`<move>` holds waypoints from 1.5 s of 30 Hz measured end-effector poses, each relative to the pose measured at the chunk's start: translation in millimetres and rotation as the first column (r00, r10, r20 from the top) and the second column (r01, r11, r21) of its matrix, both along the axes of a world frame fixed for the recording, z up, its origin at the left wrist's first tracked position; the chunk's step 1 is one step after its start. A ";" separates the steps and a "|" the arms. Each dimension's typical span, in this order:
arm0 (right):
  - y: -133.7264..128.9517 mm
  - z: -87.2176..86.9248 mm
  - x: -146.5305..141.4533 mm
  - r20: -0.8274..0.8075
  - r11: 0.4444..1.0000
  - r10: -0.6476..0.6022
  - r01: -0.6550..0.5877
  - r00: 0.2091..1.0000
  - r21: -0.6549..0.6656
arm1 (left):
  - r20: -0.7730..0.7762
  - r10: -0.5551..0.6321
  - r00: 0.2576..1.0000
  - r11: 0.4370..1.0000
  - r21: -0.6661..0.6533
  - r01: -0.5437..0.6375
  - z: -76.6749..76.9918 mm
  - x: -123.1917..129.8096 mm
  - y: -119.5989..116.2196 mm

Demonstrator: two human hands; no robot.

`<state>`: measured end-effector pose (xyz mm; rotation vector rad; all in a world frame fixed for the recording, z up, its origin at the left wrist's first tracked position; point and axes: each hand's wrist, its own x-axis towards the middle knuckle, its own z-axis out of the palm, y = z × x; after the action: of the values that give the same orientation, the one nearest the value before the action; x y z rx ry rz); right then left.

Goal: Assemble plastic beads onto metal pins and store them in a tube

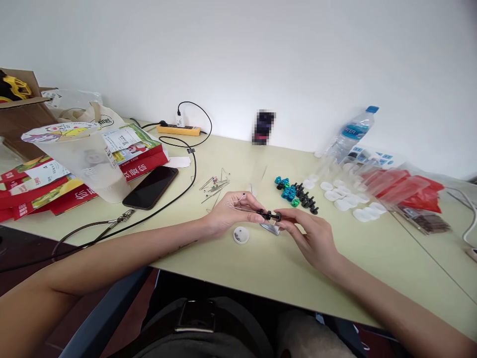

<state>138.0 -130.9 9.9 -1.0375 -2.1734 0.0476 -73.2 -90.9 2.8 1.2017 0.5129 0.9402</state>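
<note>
Black piece, centre stage, pinched from both sides over the near part of the pale green table! Left hand has its left end between thumb and fingers, with a thin wire loop showing at those same fingers; right hand has its fingertips closed on the right end. Just under the grip, a ridged grey stack peeks out, and to its left sits a small round white dish with tiny dark bits inside.

Look to the far side: loose pins scattered left of centre, a cluster of blue, green and black knobs to the right, and beyond those on the right, flat white discs near a leaning water bottle. Over on the left, a dark phone lies beside a tall frosted cup.
</note>
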 end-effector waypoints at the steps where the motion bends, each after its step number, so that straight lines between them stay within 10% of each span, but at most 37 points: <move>1: 0.0 0.7 -0.4 0.002 1.000 -0.003 0.003 1.000 -0.006 | 0.004 0.002 1.000 1.000 0.003 -0.002 -0.3 0.0 0.1; 45: 0.3 -3.3 1.6 0.009 0.999 -0.017 0.016 1.000 0.051 | 0.016 0.007 1.000 1.000 0.012 -0.007 -3.3 0.7 1.2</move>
<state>139.7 -130.6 6.6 -1.0290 -2.1628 -0.0197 -72.5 -89.8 -0.5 1.2028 0.5002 0.9592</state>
